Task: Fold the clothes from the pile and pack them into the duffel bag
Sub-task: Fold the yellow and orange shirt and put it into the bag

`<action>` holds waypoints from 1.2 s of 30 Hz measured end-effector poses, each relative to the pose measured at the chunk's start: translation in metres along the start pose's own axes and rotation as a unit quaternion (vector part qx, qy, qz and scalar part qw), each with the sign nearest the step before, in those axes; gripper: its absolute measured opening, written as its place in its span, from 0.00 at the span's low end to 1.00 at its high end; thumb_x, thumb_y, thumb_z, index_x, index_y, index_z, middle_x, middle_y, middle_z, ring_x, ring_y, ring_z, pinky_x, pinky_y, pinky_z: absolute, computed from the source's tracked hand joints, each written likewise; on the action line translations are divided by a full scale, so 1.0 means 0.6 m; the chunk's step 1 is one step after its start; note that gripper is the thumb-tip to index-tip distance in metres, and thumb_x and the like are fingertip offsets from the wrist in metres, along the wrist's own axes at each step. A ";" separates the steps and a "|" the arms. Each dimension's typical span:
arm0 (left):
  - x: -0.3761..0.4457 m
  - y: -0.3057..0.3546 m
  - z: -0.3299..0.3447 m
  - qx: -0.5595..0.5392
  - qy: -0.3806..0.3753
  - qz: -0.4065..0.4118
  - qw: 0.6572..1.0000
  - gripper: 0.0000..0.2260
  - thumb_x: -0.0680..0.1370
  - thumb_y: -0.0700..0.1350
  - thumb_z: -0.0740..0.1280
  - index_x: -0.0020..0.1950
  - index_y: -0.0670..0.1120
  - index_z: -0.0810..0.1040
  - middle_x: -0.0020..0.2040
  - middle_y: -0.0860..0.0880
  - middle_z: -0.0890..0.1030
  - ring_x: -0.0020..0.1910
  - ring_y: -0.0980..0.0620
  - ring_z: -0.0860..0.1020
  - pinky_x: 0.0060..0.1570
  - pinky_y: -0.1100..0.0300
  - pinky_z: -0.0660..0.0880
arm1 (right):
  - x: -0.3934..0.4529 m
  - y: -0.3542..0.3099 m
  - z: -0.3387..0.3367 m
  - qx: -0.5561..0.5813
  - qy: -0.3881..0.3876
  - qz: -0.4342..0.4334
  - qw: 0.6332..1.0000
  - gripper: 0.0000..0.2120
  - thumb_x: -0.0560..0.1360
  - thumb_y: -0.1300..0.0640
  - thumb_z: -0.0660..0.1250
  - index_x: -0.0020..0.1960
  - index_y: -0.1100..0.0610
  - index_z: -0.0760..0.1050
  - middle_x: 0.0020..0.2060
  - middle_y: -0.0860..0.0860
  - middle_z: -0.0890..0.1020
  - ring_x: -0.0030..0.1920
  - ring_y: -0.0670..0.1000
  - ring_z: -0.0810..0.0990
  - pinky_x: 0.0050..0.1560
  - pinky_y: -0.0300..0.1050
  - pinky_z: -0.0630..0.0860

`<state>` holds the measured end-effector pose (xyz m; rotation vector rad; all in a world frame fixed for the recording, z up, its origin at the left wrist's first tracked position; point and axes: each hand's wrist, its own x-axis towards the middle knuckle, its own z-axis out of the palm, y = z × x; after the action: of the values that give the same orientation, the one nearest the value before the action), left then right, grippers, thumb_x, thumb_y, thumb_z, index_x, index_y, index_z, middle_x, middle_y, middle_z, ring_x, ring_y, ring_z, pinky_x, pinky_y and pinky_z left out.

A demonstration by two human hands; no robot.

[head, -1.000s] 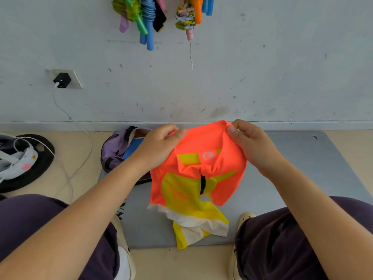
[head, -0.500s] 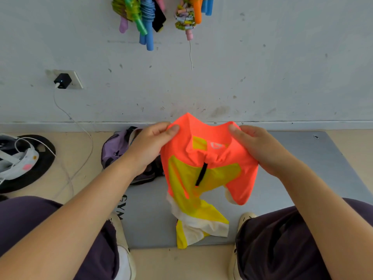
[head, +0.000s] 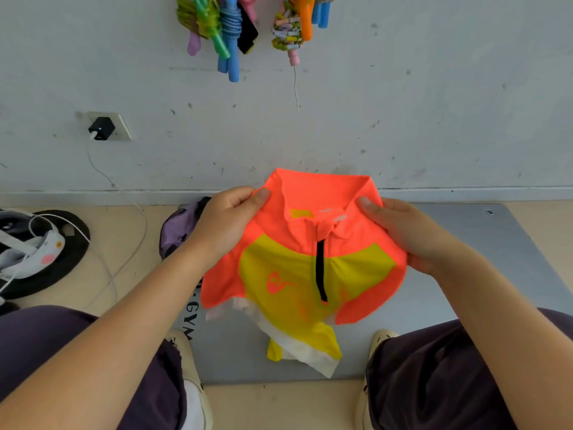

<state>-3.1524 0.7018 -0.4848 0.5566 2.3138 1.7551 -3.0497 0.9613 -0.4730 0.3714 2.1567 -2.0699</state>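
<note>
I hold an orange and yellow zip-neck shirt (head: 297, 274) up in front of me over the grey mat (head: 483, 262). My left hand (head: 229, 221) pinches its left shoulder and my right hand (head: 400, 228) pinches its right shoulder, thumbs on top. The collar faces up, the black zip runs down the middle, and the white hem hangs down to the mat. The purple duffel bag (head: 178, 228) lies on the floor behind my left hand, mostly hidden by it.
The wall stands close ahead, with skipping ropes (head: 229, 29) hanging from it and a charger (head: 100, 128) in a socket. A cable trails to a white headset (head: 34, 252) on a black disc at the left. My knees and shoes flank the mat.
The shirt has been spread wider and turned front-up between my hands; both hands shifted outward to its shoulders, and the collar and zip now show fully.
</note>
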 end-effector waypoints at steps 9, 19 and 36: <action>0.012 -0.004 -0.025 0.038 0.074 0.041 0.996 0.22 0.83 0.51 0.62 0.40 0.34 0.67 0.35 0.46 0.62 0.34 0.54 0.62 0.33 0.57 0.58 | -0.014 -0.005 -0.022 -0.204 -0.139 0.041 0.968 0.18 0.69 0.46 0.74 0.50 0.60 0.83 0.49 0.56 0.86 0.51 0.57 0.85 0.56 0.52 0.80; 0.007 -0.009 -0.035 0.214 -0.196 -0.129 0.948 0.32 0.66 0.79 0.55 0.47 0.51 0.72 0.41 0.53 0.71 0.38 0.58 0.68 0.41 0.61 0.65 | -0.021 -0.023 -0.039 -0.137 -0.160 0.097 0.973 0.30 0.61 0.30 0.72 0.53 0.51 0.83 0.51 0.55 0.85 0.50 0.57 0.85 0.45 0.47 0.82; -0.003 0.007 -0.072 0.047 -0.243 -0.087 0.965 0.12 0.65 0.62 0.73 0.44 0.58 0.85 0.44 0.56 0.86 0.41 0.59 0.84 0.36 0.70 0.75 | -0.015 -0.020 -0.042 -0.161 -0.147 0.087 0.972 0.33 0.55 0.30 0.76 0.54 0.48 0.82 0.50 0.52 0.86 0.48 0.56 0.86 0.43 0.47 0.82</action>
<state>-3.1656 0.6634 -0.4688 0.6861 2.0333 1.2607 -3.0421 0.9855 -0.4578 0.1923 2.1395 -1.5382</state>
